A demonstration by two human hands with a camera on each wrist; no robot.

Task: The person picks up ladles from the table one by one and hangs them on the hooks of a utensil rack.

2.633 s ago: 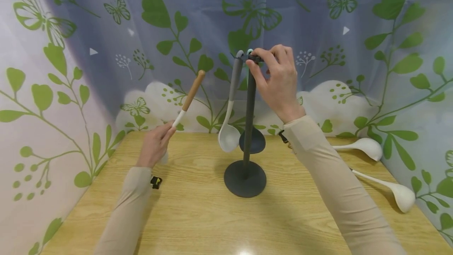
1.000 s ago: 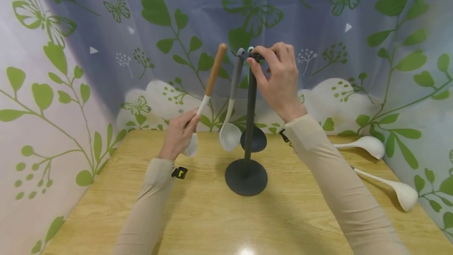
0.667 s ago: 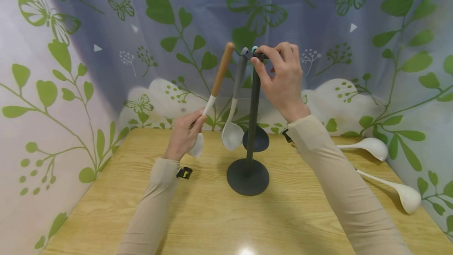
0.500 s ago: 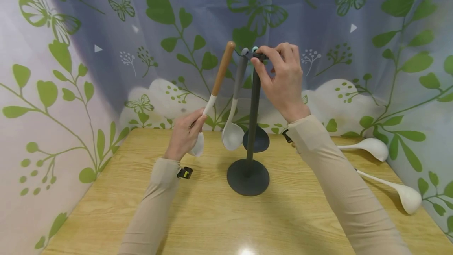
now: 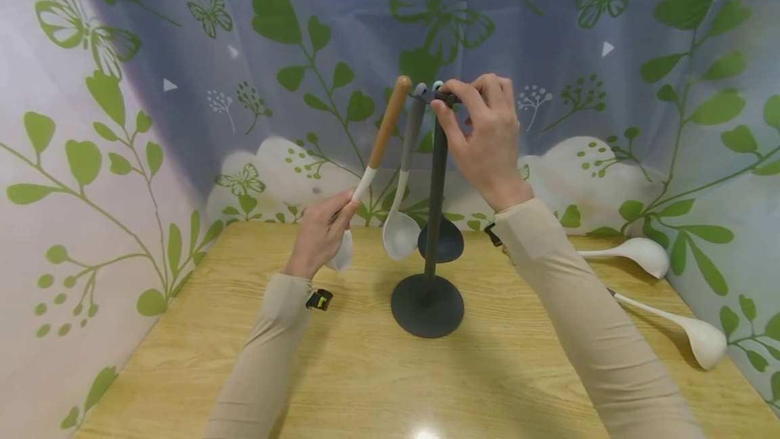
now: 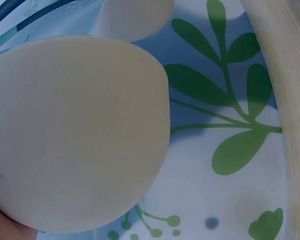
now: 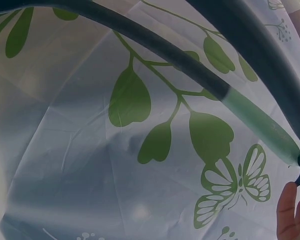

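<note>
My left hand (image 5: pixel 319 232) grips the white lower shaft of a ladle with a wooden handle (image 5: pixel 390 120), held tilted. Its handle end overlaps a hook of the dark utensil stand (image 5: pixel 435 202) in the head view. Its white bowl (image 6: pixel 80 135) fills much of the left wrist view. At the top of the stand, my right hand (image 5: pixel 484 131) pinches the hook piece between thumb and fingers. A grey-handled white ladle (image 5: pixel 401 232) hangs from the stand. Behind the pole hangs a dark ladle (image 5: pixel 449 241), whose mint-green handle (image 7: pixel 262 122) shows in the right wrist view.
Two white ladles lie on the right of the wooden table (image 5: pixel 365 378): one farther back (image 5: pixel 640 256), one nearer (image 5: pixel 701 341). My right forearm hides their handles. A leaf-patterned curtain (image 5: pixel 341 5) surrounds the table's back and sides.
My left hand has carried the wooden-handled ladle rightward and raised its handle end to the stand's hooks, edging slightly further right in the last half second. My right hand stays at the stand's top.
</note>
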